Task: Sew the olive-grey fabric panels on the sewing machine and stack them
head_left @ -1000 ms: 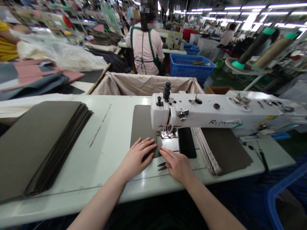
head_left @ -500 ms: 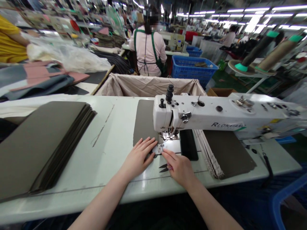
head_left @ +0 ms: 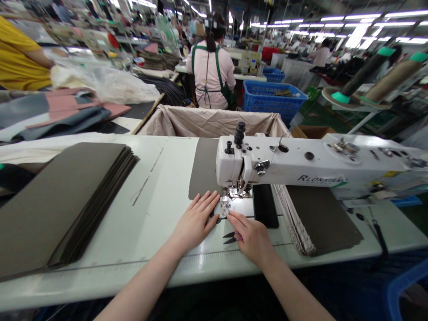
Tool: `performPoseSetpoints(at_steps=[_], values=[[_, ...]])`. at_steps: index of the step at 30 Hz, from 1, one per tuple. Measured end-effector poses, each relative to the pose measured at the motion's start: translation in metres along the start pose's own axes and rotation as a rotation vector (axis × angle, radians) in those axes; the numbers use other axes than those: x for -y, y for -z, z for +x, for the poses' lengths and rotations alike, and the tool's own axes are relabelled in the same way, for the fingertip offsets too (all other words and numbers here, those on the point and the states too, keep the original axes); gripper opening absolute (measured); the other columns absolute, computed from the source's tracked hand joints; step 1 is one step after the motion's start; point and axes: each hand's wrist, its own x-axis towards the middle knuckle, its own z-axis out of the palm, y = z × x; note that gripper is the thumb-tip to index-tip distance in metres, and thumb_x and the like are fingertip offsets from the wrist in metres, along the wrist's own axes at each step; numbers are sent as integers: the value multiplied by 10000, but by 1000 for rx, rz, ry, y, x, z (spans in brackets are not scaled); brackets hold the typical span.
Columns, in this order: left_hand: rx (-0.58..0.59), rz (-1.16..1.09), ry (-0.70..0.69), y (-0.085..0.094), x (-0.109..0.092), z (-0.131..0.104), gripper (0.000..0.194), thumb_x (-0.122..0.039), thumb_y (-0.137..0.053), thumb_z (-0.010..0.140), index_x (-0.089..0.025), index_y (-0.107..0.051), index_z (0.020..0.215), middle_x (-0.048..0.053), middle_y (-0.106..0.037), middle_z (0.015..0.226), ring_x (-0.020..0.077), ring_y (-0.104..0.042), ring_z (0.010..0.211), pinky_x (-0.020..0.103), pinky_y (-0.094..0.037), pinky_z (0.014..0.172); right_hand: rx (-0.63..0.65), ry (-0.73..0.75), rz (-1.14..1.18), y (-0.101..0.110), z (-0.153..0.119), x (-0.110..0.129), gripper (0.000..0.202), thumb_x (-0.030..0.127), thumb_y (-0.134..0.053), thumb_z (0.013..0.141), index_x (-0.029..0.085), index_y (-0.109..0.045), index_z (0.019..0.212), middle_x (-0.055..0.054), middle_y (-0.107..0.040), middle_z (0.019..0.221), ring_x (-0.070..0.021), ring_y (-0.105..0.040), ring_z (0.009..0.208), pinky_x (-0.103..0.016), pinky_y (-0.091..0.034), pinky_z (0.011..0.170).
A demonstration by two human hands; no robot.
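Observation:
Flat on the table, with fingers stretched out, my left hand [head_left: 194,224] touches the near edge of a dark olive fabric panel [head_left: 204,167]. That panel runs under the head of a white sewing machine [head_left: 264,160], which hides its right part. My right hand [head_left: 254,236] is curled around thread snips [head_left: 230,237], whose dark blades point left from under the palm. Its fingertips rest at the shiny metal needle plate [head_left: 241,207], just in front of the presser foot [head_left: 238,192].
At left lies a thick stack of olive panels [head_left: 76,191]. A black phone [head_left: 265,207] and a second stack with pale edges [head_left: 324,218] lie right of the needle. Behind the table stand a cloth-lined bin [head_left: 214,122], a blue crate [head_left: 272,100] and a seated person [head_left: 212,73].
The view has shifted slightly. The olive panel has slid a little away from me under the machine. Both hands keep nearly the same pose, the snips still in the right one.

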Motion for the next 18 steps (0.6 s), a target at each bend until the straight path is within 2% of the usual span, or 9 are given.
performPoseSetpoints(at_steps=[5,18], values=[[-26,-2,-14,0,0,1,574,-413,-407,974,-256,-264,1507,43,-306,1546,236,-267,1429,466,-209,1180,-1,-7,-4,-1,1,0,567,77,-473,807,228,-494,1353,-50,-489,1435,-190,-616,1055,-322,-483,905],[-3,10,-6,-1,0,1,591,-425,-402,974,-236,-247,1512,40,-279,1558,231,-230,1442,461,-193,1188,-3,1,-6,0,1,0,566,76,-465,798,220,-498,1345,-37,-482,1442,-185,-612,1059,-314,-487,886]])
